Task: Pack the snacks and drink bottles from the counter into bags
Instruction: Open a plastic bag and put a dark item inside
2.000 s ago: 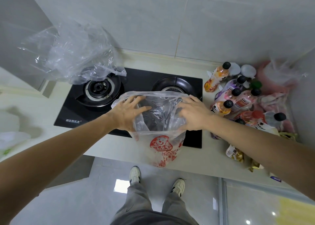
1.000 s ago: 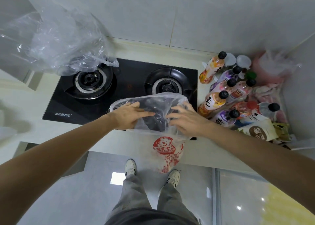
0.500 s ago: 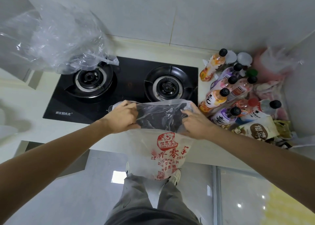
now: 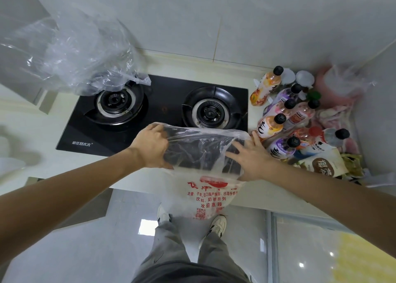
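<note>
Grey trousers (image 4: 171, 248) and white sneakers (image 4: 216, 225) fill the bottom of the view, standing on a glossy floor. Above them hangs a thin plastic bag (image 4: 210, 195) printed with red lettering, its body dangling off the front edge of the pale counter (image 4: 27, 119). The left hand (image 4: 150, 149) grips the bag's left rim with curled fingers. The right hand (image 4: 250, 158) lies on the right rim with fingers spread and nearly straight; whether the thumb pinches the plastic cannot be told. Between them the bag's mouth is held wide over the near edge of a black two-burner stove (image 4: 165, 109). Right of the stove, drink bottles (image 4: 276, 128) and snack packets (image 4: 323, 164) crowd the counter corner. A crumpled clear bag (image 4: 70, 55) sits over the far left burner.
</note>
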Demonstrator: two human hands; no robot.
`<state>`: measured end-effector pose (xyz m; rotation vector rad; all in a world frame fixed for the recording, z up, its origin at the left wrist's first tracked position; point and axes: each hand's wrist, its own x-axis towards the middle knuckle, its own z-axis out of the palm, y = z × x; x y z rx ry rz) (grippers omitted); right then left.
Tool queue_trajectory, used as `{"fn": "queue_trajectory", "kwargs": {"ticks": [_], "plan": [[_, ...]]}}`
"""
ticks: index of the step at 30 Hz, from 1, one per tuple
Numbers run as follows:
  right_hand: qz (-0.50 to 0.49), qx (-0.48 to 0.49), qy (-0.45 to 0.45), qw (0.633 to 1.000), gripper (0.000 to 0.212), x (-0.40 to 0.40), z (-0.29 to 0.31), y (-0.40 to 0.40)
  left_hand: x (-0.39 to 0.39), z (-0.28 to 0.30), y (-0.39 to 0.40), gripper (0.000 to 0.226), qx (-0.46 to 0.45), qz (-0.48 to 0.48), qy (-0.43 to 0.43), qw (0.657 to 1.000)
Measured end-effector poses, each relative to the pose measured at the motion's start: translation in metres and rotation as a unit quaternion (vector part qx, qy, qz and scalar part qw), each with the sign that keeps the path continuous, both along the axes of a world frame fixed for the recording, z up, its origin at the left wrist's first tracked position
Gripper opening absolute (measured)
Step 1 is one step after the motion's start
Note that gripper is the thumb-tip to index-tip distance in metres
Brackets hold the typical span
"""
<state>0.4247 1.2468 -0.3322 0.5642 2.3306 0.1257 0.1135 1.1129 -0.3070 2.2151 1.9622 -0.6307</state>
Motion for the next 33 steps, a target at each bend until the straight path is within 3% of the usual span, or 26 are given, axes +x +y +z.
{"fn": "queue_trajectory", "kwargs": {"ticks": [6,10,12,17,22,24,28,33], "plan": [[-0.054,-0.001,0.027,0.998,0.114,0.001,0.002,-0.002,0.015,0.004,-0.002,0.089,-0.029,-0.011,0.086,0.996],[-0.084,0.04,0.001,0.996,0.107,0.004,0.004,-0.003,0.022,-0.004,-0.009,0.071,-0.041,-0.049,0.131,0.989],[-0.084,0.062,-0.036,0.994,0.113,0.006,0.005,-0.004,0.02,-0.01,-0.01,0.078,-0.048,-0.053,0.138,0.988],[-0.051,0.071,-0.062,0.994,0.111,0.015,-0.004,-0.006,0.01,-0.018,-0.01,0.096,-0.046,-0.039,0.127,0.99],[0.039,0.031,0.086,0.995,0.079,0.018,0.003,-0.012,0.012,-0.012,-0.016,0.065,-0.036,-0.138,0.087,0.986],[0.061,-0.008,0.106,0.992,0.078,0.015,-0.005,-0.014,0.016,-0.018,-0.018,0.057,-0.065,-0.156,0.064,0.984],[0.1,-0.102,0.069,0.987,0.096,0.011,-0.016,-0.018,0.02,-0.04,-0.023,0.059,-0.11,-0.189,0.017,0.976],[0.078,-0.081,0.013,0.994,0.093,0.017,-0.031,-0.024,0.02,-0.055,-0.033,0.061,-0.138,-0.177,0.006,0.974]]}}
